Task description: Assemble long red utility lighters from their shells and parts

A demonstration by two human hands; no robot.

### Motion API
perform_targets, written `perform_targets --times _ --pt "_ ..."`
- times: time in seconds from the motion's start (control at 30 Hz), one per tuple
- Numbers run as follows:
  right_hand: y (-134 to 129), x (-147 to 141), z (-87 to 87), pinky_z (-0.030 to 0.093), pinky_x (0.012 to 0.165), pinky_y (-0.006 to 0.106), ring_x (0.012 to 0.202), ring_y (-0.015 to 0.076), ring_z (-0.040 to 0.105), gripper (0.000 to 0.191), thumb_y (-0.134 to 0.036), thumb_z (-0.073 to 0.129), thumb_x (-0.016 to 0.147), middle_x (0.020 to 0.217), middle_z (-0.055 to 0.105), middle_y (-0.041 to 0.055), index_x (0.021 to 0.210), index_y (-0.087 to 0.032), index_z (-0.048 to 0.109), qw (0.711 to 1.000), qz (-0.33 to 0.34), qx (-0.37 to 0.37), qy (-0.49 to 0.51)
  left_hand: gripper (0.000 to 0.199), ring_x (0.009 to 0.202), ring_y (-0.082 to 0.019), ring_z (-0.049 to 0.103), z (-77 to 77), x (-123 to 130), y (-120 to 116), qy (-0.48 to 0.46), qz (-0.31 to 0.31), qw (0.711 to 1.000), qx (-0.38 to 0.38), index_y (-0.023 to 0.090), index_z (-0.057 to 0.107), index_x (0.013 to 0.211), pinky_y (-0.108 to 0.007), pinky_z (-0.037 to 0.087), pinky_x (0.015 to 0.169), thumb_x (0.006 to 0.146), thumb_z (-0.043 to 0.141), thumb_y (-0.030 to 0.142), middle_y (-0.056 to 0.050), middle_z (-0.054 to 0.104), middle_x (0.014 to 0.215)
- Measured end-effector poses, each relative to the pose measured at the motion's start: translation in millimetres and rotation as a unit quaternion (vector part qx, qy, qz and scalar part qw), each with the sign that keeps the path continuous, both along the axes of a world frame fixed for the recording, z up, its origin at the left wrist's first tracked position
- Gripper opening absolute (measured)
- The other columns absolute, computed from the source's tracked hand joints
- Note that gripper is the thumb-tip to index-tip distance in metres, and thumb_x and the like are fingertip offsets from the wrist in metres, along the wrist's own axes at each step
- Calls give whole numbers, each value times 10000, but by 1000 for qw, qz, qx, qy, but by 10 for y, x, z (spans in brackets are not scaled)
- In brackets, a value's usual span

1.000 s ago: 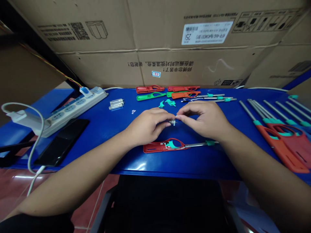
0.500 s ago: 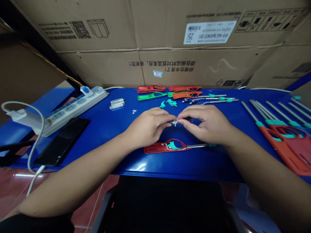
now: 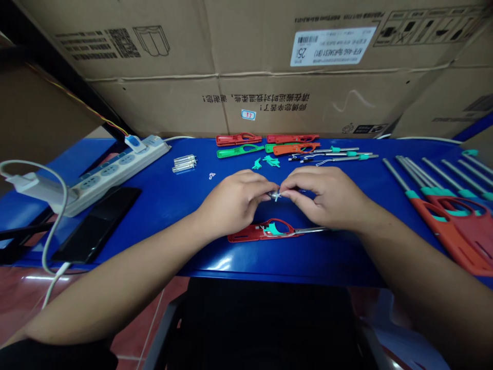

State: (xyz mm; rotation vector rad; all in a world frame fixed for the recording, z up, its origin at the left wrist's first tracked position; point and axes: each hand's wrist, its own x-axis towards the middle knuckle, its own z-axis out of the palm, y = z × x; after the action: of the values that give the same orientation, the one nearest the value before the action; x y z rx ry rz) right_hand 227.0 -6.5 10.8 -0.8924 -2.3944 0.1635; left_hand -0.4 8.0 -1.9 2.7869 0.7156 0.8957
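Note:
My left hand [image 3: 236,203] is closed, pinching a small clear tube with a metal end [image 3: 272,195], most of which the fingers hide. Fingertips of my right hand [image 3: 325,195] are pressed together on a tiny white piece [image 3: 277,197] at the tube's end. The two hands nearly meet above the blue table. Just below them lies a red lighter half-shell [image 3: 242,236] holding a teal trigger [image 3: 273,229], thin wires and a metal rod [image 3: 310,229] pointing right.
Clear tubes [image 3: 184,163] and tiny white pieces [image 3: 211,176] lie left of centre. Behind are red, green and orange shells [image 3: 239,139], teal triggers [image 3: 271,162] and wired rods [image 3: 342,154]. Several long-nosed lighters [image 3: 435,221] lie right; a power strip [image 3: 119,169] and phone [image 3: 98,226] left.
The tiny white piece has turned slightly between my fingertips. Both hands stay in nearly the same place, and the view has shifted a little.

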Motion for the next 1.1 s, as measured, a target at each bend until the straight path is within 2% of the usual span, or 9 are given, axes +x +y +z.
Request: perform_targets --times 0.27,0.57,0.67,0.77,0.87,1.0,1.1 --pt "-3 -42 -64 507 715 286 769 172 685 131 -147 600 895 856 759 35 881 -188 724 999 -20 35 34 242 840 -181 684 -21 52 -107 -22 44 998 37 118 692 1058 -329 536 817 914 513 43 -63 751 941" --pt "1 -61 -86 505 710 266 753 153 689 126 -124 618 879 834 761 26 864 -172 733 999 -22 9 47 261 851 -194 672 -52 32 -76 -9 57 998 37 111 703 1058 -333 538 820 898 513 32 -68 747 957" --pt "20 -13 -29 510 744 279 789 158 693 115 -180 624 905 868 769 14 897 -200 738 999 -23 -38 26 284 847 -206 678 9 28 -84 41 46 998 14 117 709 1077 -344 548 805 902 500 37 -75 744 924" --pt "5 17 37 516 750 291 804 161 682 93 -232 641 904 897 752 12 943 -220 724 993 -47 -94 53 264 883 -226 686 98 -33 -192 94 61 993 -35 137 718 1102 -363 561 799 941 511 105 -89 735 940" --pt "-72 -24 55 501 732 286 795 152 644 58 -251 670 881 905 701 13 911 -221 710 987 -15 -156 41 291 937 -197 665 117 -162 -410 53 90 991 -83 154 696 1181 -336 568 820 964 505 123 -95 692 1062" --pt "-224 -174 -10 459 749 291 834 153 604 91 -218 672 870 949 659 18 933 -229 738 970 47 -229 -70 311 939 -168 645 -51 -320 -733 -13 142 983 -115 189 673 1235 -312 559 831 971 522 123 -72 667 1062" --pt "-315 -286 -72 440 736 311 845 174 586 130 -218 661 876 936 638 32 962 -226 758 960 38 -244 -130 311 956 -168 634 -239 -343 -885 -50 186 973 -130 187 664 1243 -309 553 830 969 533 122 -73 662 1066"
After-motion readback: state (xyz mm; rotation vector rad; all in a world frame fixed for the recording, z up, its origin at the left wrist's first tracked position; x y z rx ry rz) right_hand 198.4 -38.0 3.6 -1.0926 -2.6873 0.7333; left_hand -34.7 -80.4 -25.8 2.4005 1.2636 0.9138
